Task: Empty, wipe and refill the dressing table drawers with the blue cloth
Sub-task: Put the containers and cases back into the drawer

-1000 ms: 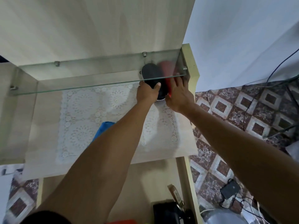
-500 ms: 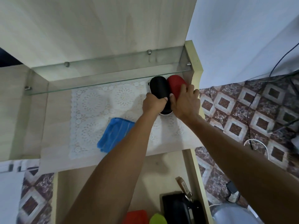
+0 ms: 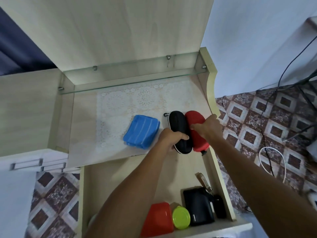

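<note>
My left hand (image 3: 169, 139) grips a black oval case (image 3: 179, 129), and my right hand (image 3: 208, 127) grips a red oval case (image 3: 197, 134) beside it. Both cases hang side by side over the front edge of the dressing table top (image 3: 82, 138), above the open drawer (image 3: 221, 182). The folded blue cloth (image 3: 141, 131) lies on the lace mat (image 3: 130, 100), just left of my left hand.
In the open drawer's near end lie a red container (image 3: 158, 219), a green lid (image 3: 181, 217), a black pouch (image 3: 198, 205) and keys (image 3: 205, 182). A glass shelf (image 3: 130, 79) spans the back. Closed drawers with handles (image 3: 25, 164) sit left. Cables (image 3: 272, 162) trail on the patterned floor.
Both hands have drawn the black and red cases from under the glass shelf towards the table's front edge, over the drawer. The blue cloth has come into full view.
</note>
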Demonstrator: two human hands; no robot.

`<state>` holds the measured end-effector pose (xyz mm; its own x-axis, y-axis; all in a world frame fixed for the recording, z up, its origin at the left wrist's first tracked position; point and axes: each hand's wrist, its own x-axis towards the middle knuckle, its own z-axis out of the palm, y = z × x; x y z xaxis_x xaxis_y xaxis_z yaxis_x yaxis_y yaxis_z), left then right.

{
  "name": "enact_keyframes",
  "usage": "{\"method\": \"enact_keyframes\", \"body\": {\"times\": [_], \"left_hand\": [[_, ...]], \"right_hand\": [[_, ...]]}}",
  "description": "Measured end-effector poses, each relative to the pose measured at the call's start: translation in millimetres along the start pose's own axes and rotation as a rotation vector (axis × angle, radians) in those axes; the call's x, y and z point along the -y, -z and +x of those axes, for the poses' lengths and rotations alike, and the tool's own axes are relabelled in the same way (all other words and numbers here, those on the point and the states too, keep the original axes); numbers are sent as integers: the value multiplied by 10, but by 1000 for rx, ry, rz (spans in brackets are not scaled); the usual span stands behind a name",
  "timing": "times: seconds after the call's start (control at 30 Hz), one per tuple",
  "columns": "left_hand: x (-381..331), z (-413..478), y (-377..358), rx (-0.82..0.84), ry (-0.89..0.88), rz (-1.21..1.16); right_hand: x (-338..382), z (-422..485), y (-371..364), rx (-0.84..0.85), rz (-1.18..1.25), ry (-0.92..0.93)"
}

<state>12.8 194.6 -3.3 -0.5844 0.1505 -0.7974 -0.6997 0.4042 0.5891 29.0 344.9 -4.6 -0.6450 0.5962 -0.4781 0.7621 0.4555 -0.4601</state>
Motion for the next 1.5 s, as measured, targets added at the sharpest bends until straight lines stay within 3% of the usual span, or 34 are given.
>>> {"method": "enact_keyframes", "body": {"times": [0.47, 0.73, 0.97, 1.13, 1.5], "left_hand": [[1124, -347, 740, 165, -77, 412], [1843, -392, 1393, 23, 50, 392], [2258, -479, 1898, -132, 136, 273], [2489, -483, 2147, -146, 145, 184], [2237, -683, 2118, -450, -94, 822]], "right_hand": [[-706, -1001, -625, 538, 58, -160], [-401, -1348, -1507, 531, 34, -84], [-52, -1617, -2129, 503, -44, 86], [167, -1756, -2400, 465, -112, 234], [247, -1830, -2591, 449, -148, 264]]}}
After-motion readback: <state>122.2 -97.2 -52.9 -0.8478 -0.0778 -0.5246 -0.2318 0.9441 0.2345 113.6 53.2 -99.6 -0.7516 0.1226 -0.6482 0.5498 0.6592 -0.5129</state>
